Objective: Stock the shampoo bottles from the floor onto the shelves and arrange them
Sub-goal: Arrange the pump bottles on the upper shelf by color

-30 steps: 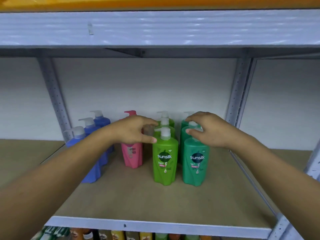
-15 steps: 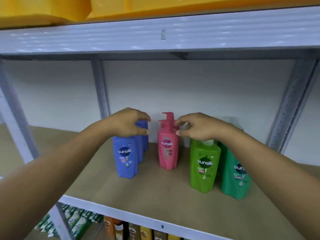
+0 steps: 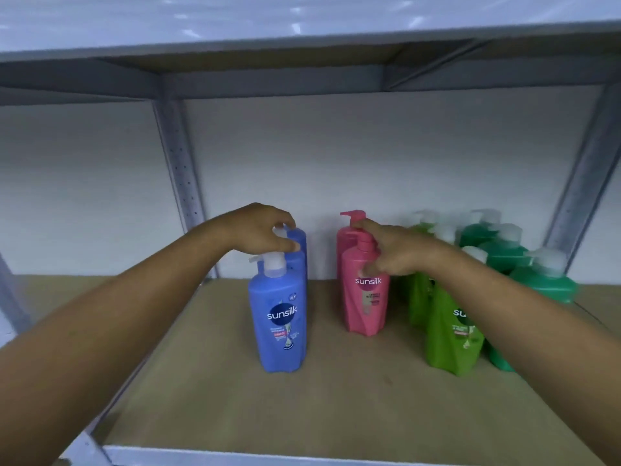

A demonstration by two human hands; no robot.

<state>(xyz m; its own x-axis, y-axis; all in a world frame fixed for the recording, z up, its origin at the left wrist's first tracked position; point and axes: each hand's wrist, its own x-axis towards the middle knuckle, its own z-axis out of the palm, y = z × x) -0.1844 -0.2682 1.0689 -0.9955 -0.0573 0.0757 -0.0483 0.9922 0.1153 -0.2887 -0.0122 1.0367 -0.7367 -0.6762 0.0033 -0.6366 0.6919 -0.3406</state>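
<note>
the bottles look like smooth, slightly glossy plastic, shelf board is matt brown fibreboard-ish stuff, uprights are dull grey perforated metal.

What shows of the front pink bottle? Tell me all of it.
The front pink bottle is smooth pink plastic with a pink pump and a white sunsilk wordmark on a darker round patch. It stands upright on the brown shelf board, directly before a second pink bottle, between blue bottles and light green bottles. The right hand grips its neck, thumb on its shoulder.
</note>
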